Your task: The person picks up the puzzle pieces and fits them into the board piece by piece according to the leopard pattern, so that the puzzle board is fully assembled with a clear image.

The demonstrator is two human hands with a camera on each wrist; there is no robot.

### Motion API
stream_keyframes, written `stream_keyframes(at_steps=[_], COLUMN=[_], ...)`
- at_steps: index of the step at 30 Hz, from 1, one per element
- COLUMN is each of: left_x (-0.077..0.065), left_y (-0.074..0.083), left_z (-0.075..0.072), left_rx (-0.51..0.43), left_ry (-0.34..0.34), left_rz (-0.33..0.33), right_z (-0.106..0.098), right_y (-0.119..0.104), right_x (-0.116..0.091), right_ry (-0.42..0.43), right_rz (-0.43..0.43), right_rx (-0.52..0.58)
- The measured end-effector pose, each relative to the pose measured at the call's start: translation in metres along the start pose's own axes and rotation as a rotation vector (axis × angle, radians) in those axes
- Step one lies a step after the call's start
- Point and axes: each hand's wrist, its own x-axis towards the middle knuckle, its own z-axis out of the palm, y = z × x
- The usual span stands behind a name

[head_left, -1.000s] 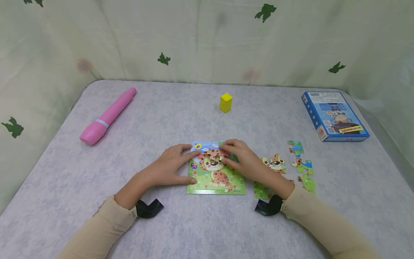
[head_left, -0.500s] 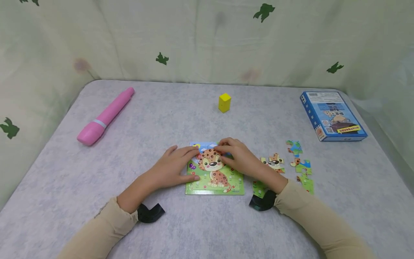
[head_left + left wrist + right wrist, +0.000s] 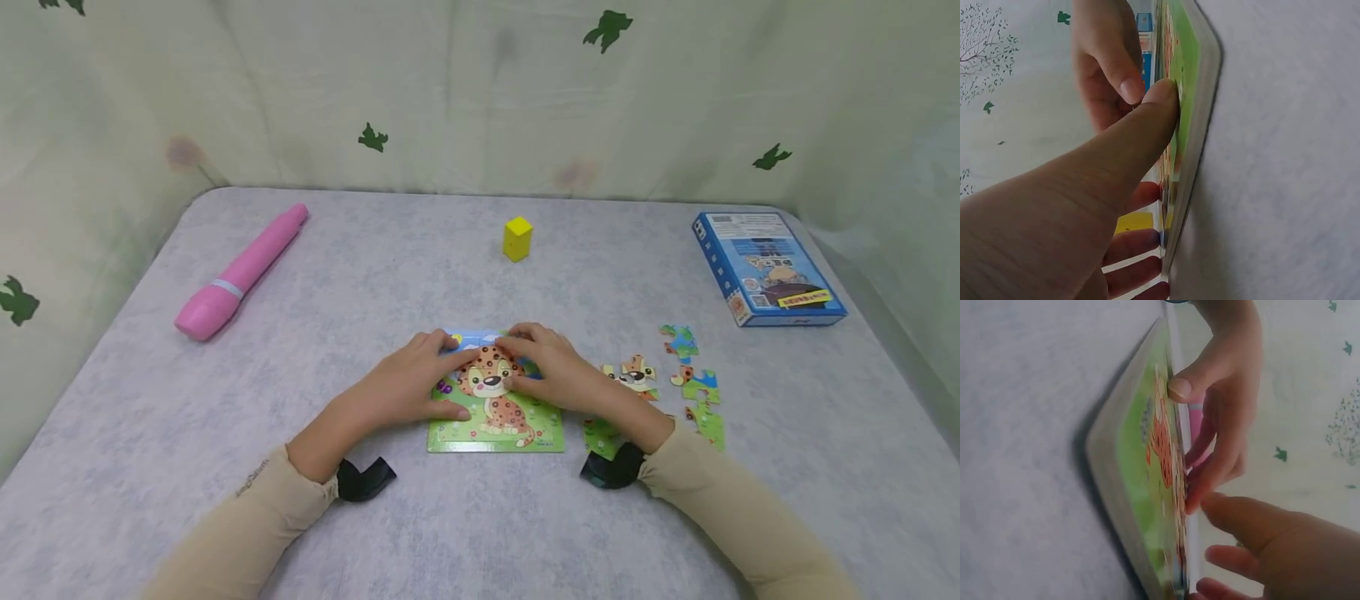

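Observation:
A puzzle board (image 3: 483, 446) with a spotted leopard cub picture lies flat in the middle of the table. My left hand (image 3: 408, 379) rests on its left side with thumb and fingers spread; the left wrist view shows the thumb (image 3: 1161, 94) touching the green part. At the upper right of the board is my right hand (image 3: 558, 367), its fingertips touching the picture near the cub's head. In the right wrist view, the right thumb (image 3: 1235, 515) is extended close to the left fingertips. No loose piece shows between the fingers, and the hands hide parts of the picture.
Loose jigsaw pieces (image 3: 637, 375) lie right of the board, partly under the right forearm, with more pieces (image 3: 701, 386) further right. A yellow block (image 3: 517, 239) stands behind. A pink microphone-shaped object (image 3: 240, 273) lies far left, a blue box (image 3: 772, 271) far right.
My left hand has shifted right, its fingertips further over the cub's head. The right hand has moved slightly left and stays on the upper right. The whole view has drifted a little.

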Motion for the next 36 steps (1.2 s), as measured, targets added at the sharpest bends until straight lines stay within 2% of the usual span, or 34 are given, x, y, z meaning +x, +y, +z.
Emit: stream_keyframes(at_steps=[5, 9, 12, 17, 21, 26, 36], left_x=[0.000, 0.001, 0.001, 0.001, 0.001, 0.001, 0.001], left_y=[0.002, 0.002, 0.002, 0.001, 0.000, 0.001, -0.002], left_z=[0.000, 0.001, 0.002, 0.003, 0.003, 0.003, 0.003], left_rx=[-0.033, -0.022, -0.016, -0.030, -0.044, -0.051, -0.051], left_ry=[-0.011, -0.011, -0.006, -0.004, -0.006, -0.003, 0.006], left_rz=[-0.020, -0.026, -0.027, -0.032, -0.035, -0.027, -0.029], right_z=[-0.016, -0.036, -0.052, -0.074, -0.080, -0.080, -0.084], right_y=[-0.003, 0.002, 0.012, 0.036, 0.063, 0.090, 0.114], right_x=[-0.015, -0.036, -0.054, -0.083, -0.099, -0.110, -0.120], right_ry=[0.080, 0.243, 0.374, 0.506, 0.551, 0.525, 0.332], right_rz=[0.000, -0.069, -0.081, 0.034, 0.120, 0.240, 0.390], right_rx=[0.134, 0.148, 0.118, 0.038, 0.061, 0.116, 0.152])
